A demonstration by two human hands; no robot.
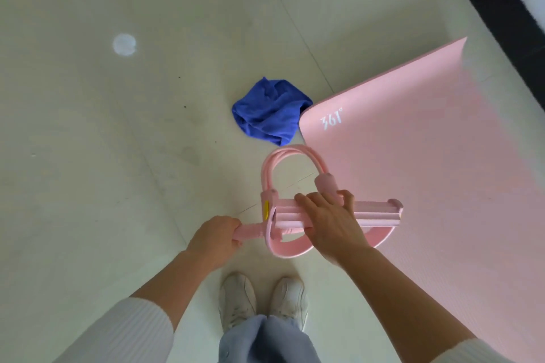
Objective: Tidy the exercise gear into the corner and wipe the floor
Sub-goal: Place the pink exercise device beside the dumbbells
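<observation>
I hold a pink pedal resistance puller [287, 214] above the floor in front of me. My left hand [216, 237] grips its foam handle at the left end. My right hand [330, 219] wraps over the pink bars in the middle, thumb on the far side. Its elastic tubes arch upward in a loop [290, 158]. A crumpled blue cloth [269, 112] lies on the pale tiled floor [118, 156] just beyond. A pink exercise mat [427, 171] lies unrolled flat at the right, its near corner beside the cloth.
My white shoes [262, 300] stand right below the puller. A dark skirting strip [501, 0] runs along the wall at the upper right. A round bright spot [124, 43] shows on the tiles at the upper left, with a few dark specks nearby.
</observation>
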